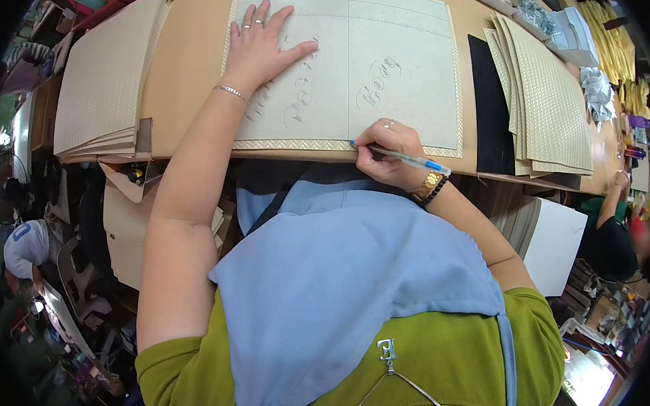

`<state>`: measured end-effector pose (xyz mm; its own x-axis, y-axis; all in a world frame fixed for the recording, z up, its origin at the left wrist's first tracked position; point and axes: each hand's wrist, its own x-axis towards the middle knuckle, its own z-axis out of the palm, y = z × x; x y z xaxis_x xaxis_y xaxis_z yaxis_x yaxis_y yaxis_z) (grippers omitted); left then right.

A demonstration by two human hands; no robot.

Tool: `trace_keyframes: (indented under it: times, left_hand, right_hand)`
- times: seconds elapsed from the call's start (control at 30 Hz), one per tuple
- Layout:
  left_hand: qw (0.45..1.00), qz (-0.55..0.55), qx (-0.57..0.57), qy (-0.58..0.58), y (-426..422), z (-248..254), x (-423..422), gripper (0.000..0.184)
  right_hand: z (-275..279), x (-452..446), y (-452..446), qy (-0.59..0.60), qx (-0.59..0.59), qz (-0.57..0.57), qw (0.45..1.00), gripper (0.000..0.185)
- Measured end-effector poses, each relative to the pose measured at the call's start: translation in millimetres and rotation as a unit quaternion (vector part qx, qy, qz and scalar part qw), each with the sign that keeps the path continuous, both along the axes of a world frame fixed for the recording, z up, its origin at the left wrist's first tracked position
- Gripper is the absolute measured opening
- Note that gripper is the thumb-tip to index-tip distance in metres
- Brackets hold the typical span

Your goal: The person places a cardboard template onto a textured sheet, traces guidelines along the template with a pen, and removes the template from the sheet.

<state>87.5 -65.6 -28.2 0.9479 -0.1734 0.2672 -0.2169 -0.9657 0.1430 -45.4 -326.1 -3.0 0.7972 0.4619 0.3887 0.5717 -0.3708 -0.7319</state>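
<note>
A pale board (404,42) with a woven-pattern border lies on the table before me; it bears pencil-like lines and handwriting. My left hand (260,47) rests flat on its upper left part, fingers spread, with rings on two fingers. Near the board's front edge my right hand (392,150) is closed around a pen (412,159) with a clear barrel and blue parts. The pen's tip end points left, close to the foot of the board's vertical centre line. Whether the tip touches the board I cannot tell.
Stacks of cream woven-textured sheets stand at left (108,67) and right (549,100). A black strip (490,103) lies right of the board. Boxes of small metal parts (529,8) sit at the back right. Other people (26,247) are at both sides.
</note>
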Motion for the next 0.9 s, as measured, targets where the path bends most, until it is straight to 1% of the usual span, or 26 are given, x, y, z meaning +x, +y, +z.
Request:
trace_keyframes:
  times: [0.17, 0.27, 0.37, 0.47, 0.57, 0.67, 0.77, 0.87, 0.9]
  left_hand:
    - [1.000, 0.003, 0.004, 0.008, -0.9, 1.0, -2.7, 0.085]
    - [1.000, 0.004, 0.003, 0.010, -1.8, 2.2, -3.1, 0.085]
    - [1.000, 0.005, 0.004, 0.010, -1.9, 3.5, -4.4, 0.085]
    - [1.000, 0.003, 0.003, 0.006, -2.1, 2.3, -2.8, 0.085]
    - [1.000, 0.001, 0.001, 0.001, -0.4, 0.3, -3.3, 0.085]
    - [1.000, -0.003, 0.007, -0.003, 0.0, -0.2, -1.9, 0.085]
    - [1.000, -0.002, 0.008, 0.000, 0.5, -1.2, -2.1, 0.085]
    - [1.000, -0.002, 0.007, -0.002, 0.4, -2.5, -1.5, 0.085]
    - [1.000, -0.002, 0.006, 0.000, 0.2, -1.8, -1.6, 0.085]
  right_hand:
    - [3.4, -1.2, -0.3, -0.001, 0.000, 0.017, 1.000, 0.011]
    - [1.0, -1.1, 2.4, 0.001, 0.001, -0.016, 1.000, 0.011]
    - [4.7, -0.7, -1.0, 0.000, -0.005, 0.025, 1.000, 0.011]
    - [2.1, -0.2, 2.3, 0.010, -0.007, -0.014, 1.000, 0.010]
    - [3.8, -0.3, -0.9, 0.009, -0.002, 0.026, 1.000, 0.010]
    - [3.4, -0.6, 2.7, 0.020, -0.009, -0.015, 1.000, 0.009]
    - [2.9, -0.5, -1.0, 0.013, 0.009, 0.029, 0.999, 0.009]
    - [2.7, -0.7, 2.4, 0.025, -0.008, -0.017, 1.000, 0.008]
    - [3.6, -0.4, 1.5, 0.021, -0.007, 0.000, 1.000, 0.007]
